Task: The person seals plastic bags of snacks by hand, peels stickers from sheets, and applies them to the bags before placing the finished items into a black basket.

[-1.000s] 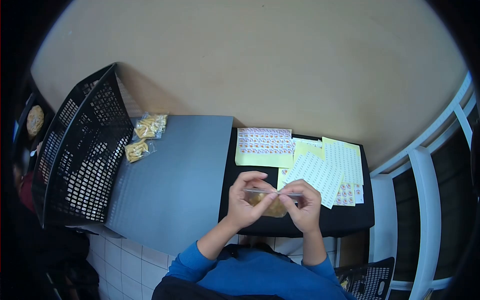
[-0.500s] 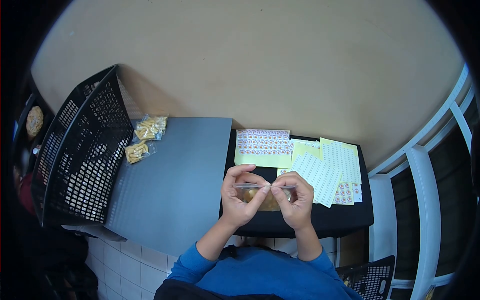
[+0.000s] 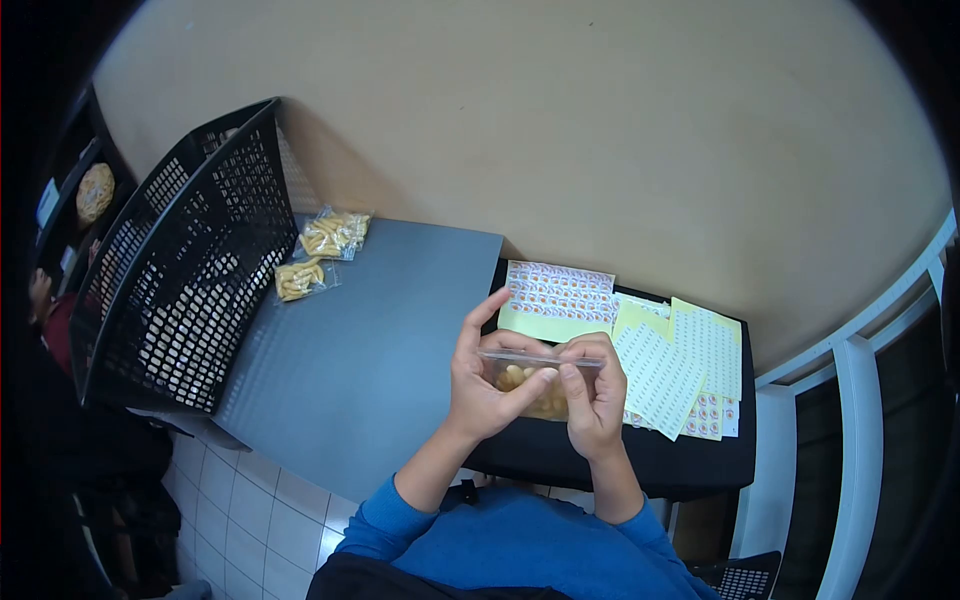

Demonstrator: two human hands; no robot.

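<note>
From above and behind the fingers point(image 3: 468, 332), the head camera looks forward and down, fairly near, taking in the bench point(image 3: 375, 330) beside them and wall point(image 3: 650, 150) beyond.

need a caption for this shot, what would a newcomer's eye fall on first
Probably the large black perforated crate at the left end of the grey table. Next, the left hand and right hand at lower centre, gripping a filled clear plastic bag by its top edge. Then the sticker sheets overlapping on the black cloth, right of centre.
</note>
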